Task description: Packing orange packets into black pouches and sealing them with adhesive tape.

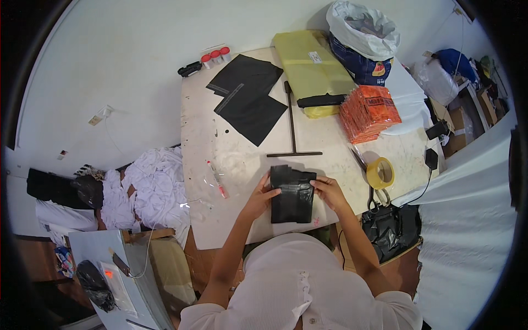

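Observation:
A folded black plastic bag (292, 201), shiny and creased, lies upright in my view at the near edge of the table. My left hand (260, 198) grips its left side, with the thumb over the front. On the opposite edge, near the top corner, my right hand (329, 193) pinches the plastic between thumb and fingers. Just beyond the bag is a dark T-shaped metal tool (292, 121). Farther left, flat black plastic sheets (250, 113) overlap on the table.
Orange printed packets (371, 113) are stacked at right, beside a yellow package (311, 60) and a large sack (363, 44). Yellow tape (380, 172) and scissors (372, 190) lie near the right edge. A red-and-white marker (218, 180) lies left. White cloth (151, 187) is heaped beside the table (220, 231).

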`<state>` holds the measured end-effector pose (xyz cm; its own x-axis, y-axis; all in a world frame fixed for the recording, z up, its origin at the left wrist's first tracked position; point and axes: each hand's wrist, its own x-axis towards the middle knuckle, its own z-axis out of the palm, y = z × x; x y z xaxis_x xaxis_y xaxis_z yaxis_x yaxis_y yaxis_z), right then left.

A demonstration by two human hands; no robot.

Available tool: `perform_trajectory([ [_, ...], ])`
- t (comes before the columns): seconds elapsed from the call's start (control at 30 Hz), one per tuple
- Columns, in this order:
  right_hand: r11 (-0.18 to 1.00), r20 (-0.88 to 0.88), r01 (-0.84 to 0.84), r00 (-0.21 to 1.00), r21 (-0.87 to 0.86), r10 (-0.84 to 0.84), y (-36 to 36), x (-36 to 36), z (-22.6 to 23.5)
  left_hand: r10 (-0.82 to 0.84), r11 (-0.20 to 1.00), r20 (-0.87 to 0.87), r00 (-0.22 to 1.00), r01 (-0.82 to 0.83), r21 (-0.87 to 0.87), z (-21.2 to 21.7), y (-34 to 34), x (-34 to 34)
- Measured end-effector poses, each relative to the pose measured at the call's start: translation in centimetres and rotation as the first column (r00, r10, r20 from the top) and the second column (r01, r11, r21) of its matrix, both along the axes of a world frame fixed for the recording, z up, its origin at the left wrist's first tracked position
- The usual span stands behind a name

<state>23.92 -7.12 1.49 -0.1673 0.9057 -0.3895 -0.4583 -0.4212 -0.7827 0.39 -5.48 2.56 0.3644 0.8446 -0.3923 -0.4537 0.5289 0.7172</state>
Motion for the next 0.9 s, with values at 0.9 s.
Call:
perform_trajectory([
  [0.9,0.977,0.032,-0.028,0.999,-0.209,0.036,-3.7,-3.6,4.4,-0.111,0.991,-0.299,0.948,0.128,0.037,3.1,-3.8,0.7],
])
